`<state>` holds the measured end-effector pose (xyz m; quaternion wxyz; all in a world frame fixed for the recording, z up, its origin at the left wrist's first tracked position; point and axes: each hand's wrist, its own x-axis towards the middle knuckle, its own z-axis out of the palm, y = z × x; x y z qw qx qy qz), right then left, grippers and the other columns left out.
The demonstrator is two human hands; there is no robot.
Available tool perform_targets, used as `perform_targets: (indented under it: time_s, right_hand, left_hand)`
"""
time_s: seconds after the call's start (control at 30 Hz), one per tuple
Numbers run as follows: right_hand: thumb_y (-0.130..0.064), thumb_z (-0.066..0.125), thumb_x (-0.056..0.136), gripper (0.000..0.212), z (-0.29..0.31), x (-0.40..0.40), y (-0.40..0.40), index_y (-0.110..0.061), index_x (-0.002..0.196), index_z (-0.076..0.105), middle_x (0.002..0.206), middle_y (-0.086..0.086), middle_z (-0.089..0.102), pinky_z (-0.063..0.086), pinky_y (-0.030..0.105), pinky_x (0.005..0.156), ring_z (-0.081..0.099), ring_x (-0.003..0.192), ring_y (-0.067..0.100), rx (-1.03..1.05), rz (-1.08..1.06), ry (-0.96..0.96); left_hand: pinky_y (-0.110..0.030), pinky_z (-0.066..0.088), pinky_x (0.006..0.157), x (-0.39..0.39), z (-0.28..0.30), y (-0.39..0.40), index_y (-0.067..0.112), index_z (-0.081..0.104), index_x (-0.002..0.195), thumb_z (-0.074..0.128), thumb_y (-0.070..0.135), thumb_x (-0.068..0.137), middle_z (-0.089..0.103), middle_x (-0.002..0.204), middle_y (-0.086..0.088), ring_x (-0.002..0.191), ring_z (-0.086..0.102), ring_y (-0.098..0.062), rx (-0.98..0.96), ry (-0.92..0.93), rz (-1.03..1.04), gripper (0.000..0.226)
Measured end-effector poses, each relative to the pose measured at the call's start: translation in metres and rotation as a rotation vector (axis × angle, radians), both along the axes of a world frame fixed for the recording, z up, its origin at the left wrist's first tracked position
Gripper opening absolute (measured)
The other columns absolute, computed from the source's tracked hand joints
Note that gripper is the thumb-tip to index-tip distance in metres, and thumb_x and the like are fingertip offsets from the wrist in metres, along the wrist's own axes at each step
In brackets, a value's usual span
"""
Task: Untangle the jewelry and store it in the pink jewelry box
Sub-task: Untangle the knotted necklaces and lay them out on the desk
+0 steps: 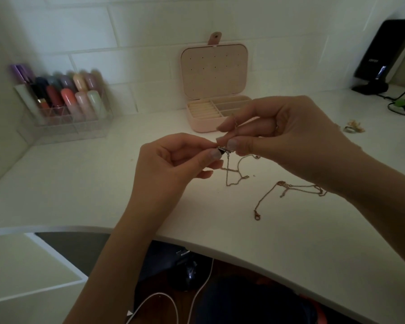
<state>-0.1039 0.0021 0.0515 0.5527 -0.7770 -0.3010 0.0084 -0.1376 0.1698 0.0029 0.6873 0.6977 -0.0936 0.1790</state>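
Task looks early to midway, judged from the layout. The pink jewelry box (216,108) stands open at the back of the white desk (80,183), lid upright against the tiled wall; its ring rolls and side compartments look empty as far as the view shows, though the right part is hidden behind the hand. So nothing visibly stored yet.

One rose-gold chain (288,190) lies loose on the desk to the right, clasp end toward the desk edge, apart from the hands; it seems already separated but not boxed. A small cluster of jewelry (353,128) sits farther right, too blurred to identify.

The left hand (173,164) is raised just over the desk, thumb and forefinger pressed together on a small dark pendant or clasp (222,150). The right hand (285,136) is just beside it, nearly touching, fingertips pinching the thin chain (232,174) near the same spot, with another strand running up between its fingers. Loops of that chain hang below both hands down to the desk. Both wrists angle inward, hands in front of the box.

Left to do: free the held chain, then place all the pieces in the box.
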Motion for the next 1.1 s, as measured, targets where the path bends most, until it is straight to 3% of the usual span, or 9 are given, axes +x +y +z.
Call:
perform_targets:
  time_s: [0.2,0.4,0.6,0.77,1.1]
  right_hand:
    - [-0.005,0.073,0.076,0.023,-0.004,0.001,0.001,-0.014,0.097,0.071,0.077,-0.005,0.075,0.053,0.013,0.062,0.071,0.070,0.006,0.014,-0.022,0.057]
    - [-0.004,0.077,0.075,0.022,-0.010,0.000,0.006,-0.014,0.093,0.072,0.074,-0.006,0.075,0.055,0.014,0.071,0.071,0.071,0.005,-0.004,-0.107,-0.007]
    - [-0.002,0.076,0.073,0.019,-0.017,0.001,0.007,-0.010,0.090,0.071,0.073,0.006,0.074,0.059,0.025,0.074,0.073,0.073,0.017,0.162,-0.127,0.216]
    - [-0.001,0.072,0.076,0.020,-0.019,-0.002,0.011,-0.007,0.095,0.069,0.080,0.010,0.075,0.058,0.021,0.069,0.073,0.076,0.018,0.246,-0.098,0.388]
    - [-0.003,0.073,0.076,0.025,-0.026,-0.001,0.013,-0.007,0.101,0.067,0.084,0.011,0.075,0.058,0.024,0.075,0.073,0.081,0.020,0.293,-0.116,0.435]
  left_hand:
    - [-0.023,0.057,0.064,0.001,0.000,0.001,0.010,0.068,0.082,0.069,0.019,0.071,0.074,0.076,-0.004,0.073,0.072,-0.018,0.038,0.007,0.022,0.015]
    - [-0.021,0.056,0.064,0.003,-0.001,-0.001,0.007,0.067,0.082,0.070,0.009,0.077,0.074,0.076,-0.006,0.072,0.072,-0.017,0.051,0.018,0.025,0.006]
    - [-0.029,0.058,0.072,0.004,-0.002,-0.002,0.010,0.058,0.094,0.075,0.027,0.060,0.074,0.077,-0.006,0.075,0.072,-0.019,0.055,0.051,0.039,0.042]
    - [-0.025,0.057,0.072,0.008,-0.005,-0.002,0.011,0.057,0.093,0.081,0.010,0.066,0.071,0.077,-0.009,0.073,0.071,-0.017,0.131,0.057,0.083,0.036]
    - [-0.030,0.058,0.075,0.010,-0.006,0.001,0.007,0.054,0.101,0.077,0.011,0.073,0.074,0.077,-0.007,0.074,0.072,-0.021,0.099,0.160,0.019,0.036]
